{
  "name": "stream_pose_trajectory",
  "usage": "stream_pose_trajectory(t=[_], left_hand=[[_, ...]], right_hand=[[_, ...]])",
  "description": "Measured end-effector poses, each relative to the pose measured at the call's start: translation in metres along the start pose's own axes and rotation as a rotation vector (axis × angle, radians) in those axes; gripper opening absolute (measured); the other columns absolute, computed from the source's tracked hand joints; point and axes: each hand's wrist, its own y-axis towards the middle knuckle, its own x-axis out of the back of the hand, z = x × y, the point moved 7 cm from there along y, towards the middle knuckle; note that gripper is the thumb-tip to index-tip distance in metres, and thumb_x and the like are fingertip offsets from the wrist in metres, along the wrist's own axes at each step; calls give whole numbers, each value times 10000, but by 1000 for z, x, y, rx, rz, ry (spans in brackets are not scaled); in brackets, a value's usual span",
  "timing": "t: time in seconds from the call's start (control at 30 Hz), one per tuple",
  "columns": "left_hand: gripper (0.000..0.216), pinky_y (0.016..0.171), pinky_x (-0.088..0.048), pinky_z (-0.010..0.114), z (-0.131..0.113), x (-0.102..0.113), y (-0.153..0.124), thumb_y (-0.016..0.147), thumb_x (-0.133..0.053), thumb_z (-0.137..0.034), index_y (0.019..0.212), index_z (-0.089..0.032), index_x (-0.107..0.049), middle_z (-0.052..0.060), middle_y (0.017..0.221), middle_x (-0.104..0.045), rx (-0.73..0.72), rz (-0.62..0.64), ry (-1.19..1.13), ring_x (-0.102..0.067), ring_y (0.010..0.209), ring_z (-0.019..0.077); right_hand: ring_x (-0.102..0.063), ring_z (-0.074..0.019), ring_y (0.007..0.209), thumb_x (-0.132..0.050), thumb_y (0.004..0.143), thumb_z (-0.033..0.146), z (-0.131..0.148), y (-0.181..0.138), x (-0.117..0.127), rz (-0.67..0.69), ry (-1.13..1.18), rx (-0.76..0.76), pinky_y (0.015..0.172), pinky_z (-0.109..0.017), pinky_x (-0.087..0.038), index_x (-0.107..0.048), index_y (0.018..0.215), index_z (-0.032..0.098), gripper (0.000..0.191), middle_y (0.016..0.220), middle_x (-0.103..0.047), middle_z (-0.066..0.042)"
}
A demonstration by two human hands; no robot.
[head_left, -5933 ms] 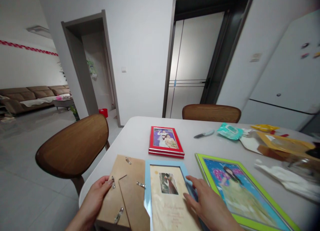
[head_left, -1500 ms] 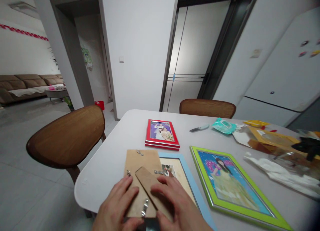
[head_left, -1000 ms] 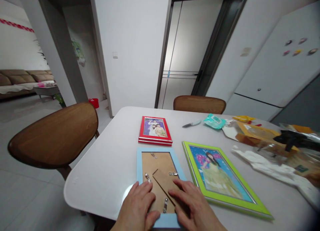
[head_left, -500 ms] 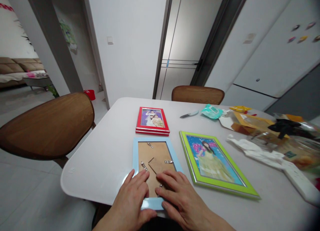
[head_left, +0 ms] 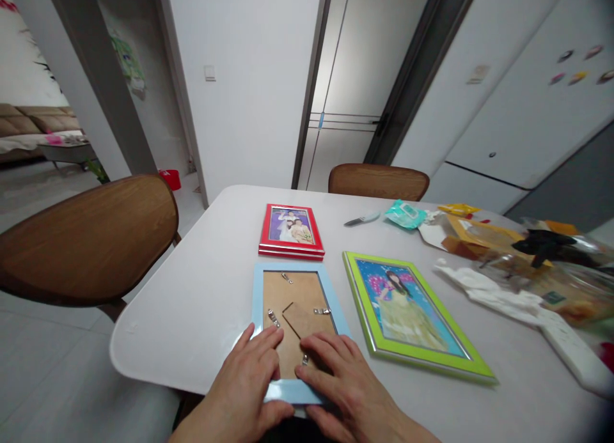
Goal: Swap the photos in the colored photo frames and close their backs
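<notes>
A person's left hand [head_left: 247, 382] and right hand [head_left: 343, 382] lie palm-down, side by side, on a blue picture frame [head_left: 258, 315] at the near edge of a white bench [head_left: 201, 302]. Both hands are flat with fingers loosely spread, pressing rather than gripping.

About six seconds earlier the brown backing board [head_left: 297, 296] lay loose to the left of the frame, whose photo mat showed. Now the board sits inside the blue border, back side up. Compared with half a second ago, little has changed: the hands remain on the frame's near end, the left fingertips reaching slightly further onto the board.

The frame lies flat and face down. Its long axis runs away from the person, with the far short end pointing toward a small red frame [head_left: 290, 229] just beyond it. Small metal clips [head_left: 272, 317] show along the board's edges, and a folded stand leg lies on it, partly under the right hand's fingers.

A larger green frame [head_left: 407, 309] lies face up just to the right, angled. A wooden chair [head_left: 86, 238] stands at the left.
</notes>
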Motion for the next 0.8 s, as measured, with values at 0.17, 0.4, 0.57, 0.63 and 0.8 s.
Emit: stream_pose_trajectory(t=[0.17,0.4,0.57,0.63,0.8], left_hand=[[250,1008,-176,484,-1,4,1,565,-671,-238,764,-178,-533,124,1286,-407,8,20,-1,-315,1212,229],[249,1010,-158,496,1,6,2,551,-661,-217,754,-174,-523,133,1286,-403,22,31,-24,-308,1214,245],[254,1015,-147,492,2,3,3,557,-653,-210,773,-169,-525,135,1289,-400,29,52,-22,-300,1218,243],[263,1014,-144,496,2,3,4,552,-658,-212,774,-168,-524,135,1292,-395,31,52,-20,-304,1216,246],[255,1016,-147,487,3,3,3,556,-659,-207,770,-169,-525,134,1290,-398,28,44,-25,-303,1217,240]], right_hand=[[-394,-230,1043,-519,714,298,-3,1,10,-66,59,1,859,-382,-318,-507,1066,278,353,1163,-439,-59],[-486,-196,799,-420,783,177,-73,22,24,-261,-62,-405,721,-333,-400,-613,880,170,216,822,-549,-83],[-478,-177,741,-405,803,167,-75,41,20,-195,-89,-399,663,-291,-394,-611,633,173,267,738,-543,-69],[-479,-175,749,-404,805,167,-74,41,20,-192,-78,-403,666,-285,-394,-604,626,171,268,747,-544,-68],[-492,-170,752,-422,787,152,-80,38,16,-165,-24,-428,673,-282,-397,-632,748,168,214,759,-536,-61]])
